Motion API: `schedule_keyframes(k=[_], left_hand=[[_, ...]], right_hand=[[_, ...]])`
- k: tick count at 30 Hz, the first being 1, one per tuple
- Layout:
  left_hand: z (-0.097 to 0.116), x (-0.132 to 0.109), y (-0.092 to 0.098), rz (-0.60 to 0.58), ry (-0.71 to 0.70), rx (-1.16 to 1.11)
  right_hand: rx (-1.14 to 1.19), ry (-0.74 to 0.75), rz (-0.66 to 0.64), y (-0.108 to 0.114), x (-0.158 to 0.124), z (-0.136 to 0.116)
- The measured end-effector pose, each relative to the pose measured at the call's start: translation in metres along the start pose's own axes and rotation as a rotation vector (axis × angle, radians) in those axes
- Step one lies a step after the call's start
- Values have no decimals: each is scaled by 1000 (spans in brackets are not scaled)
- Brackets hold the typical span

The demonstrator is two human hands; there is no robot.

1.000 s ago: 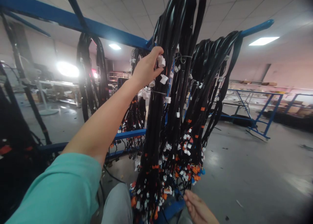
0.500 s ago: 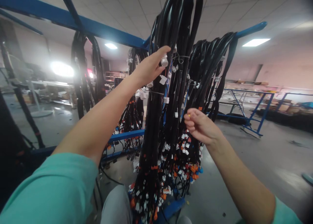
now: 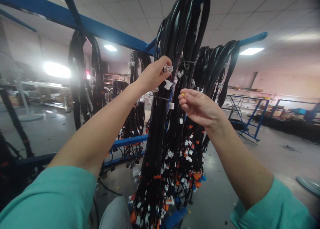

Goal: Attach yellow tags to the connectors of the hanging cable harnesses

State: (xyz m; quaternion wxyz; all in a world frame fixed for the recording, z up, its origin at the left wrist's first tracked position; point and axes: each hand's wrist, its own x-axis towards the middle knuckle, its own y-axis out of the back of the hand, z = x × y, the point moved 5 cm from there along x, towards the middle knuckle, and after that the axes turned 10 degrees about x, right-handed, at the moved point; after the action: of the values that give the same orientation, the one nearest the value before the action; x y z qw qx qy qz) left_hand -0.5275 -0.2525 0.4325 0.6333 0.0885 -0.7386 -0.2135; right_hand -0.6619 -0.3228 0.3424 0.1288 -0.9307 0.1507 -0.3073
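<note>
My left hand (image 3: 160,72) is closed on a white connector (image 3: 168,68), gripped between thumb and fingers at the left side of a hanging bundle of black wiring harnesses (image 3: 156,132). In front of the same bundle, my right hand (image 3: 200,107) pinches a tiny yellow piece (image 3: 183,94) between thumb and forefinger. Its exact kind is too small to tell. The two hands are apart, the right one lower. Below the left hand hang another white connector (image 3: 168,84) and a smaller one (image 3: 171,105). A tie (image 3: 186,62) goes round the harnesses above.
Blue rack bars (image 3: 110,28) hold the harnesses overhead. More bundles hang at the right (image 3: 212,67) and left (image 3: 75,72). Orange and white connectors (image 3: 150,202) cluster at the lower ends. A blue frame cart (image 3: 255,119) stands on the floor behind to the right.
My left hand has closed its fingers round the white connector. My right hand has risen and moved left toward it, still pinching the yellow piece.
</note>
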Motion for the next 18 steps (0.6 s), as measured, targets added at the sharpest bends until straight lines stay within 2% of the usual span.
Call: schedule_keyframes(k=[11, 18], left_hand=[[-3, -2, 0, -18, -1, 13], [-4, -4, -1, -18, -3, 8]], right_hand=[[-344, 208, -34, -16, 20, -16], [-467, 271, 79, -15, 32, -25]])
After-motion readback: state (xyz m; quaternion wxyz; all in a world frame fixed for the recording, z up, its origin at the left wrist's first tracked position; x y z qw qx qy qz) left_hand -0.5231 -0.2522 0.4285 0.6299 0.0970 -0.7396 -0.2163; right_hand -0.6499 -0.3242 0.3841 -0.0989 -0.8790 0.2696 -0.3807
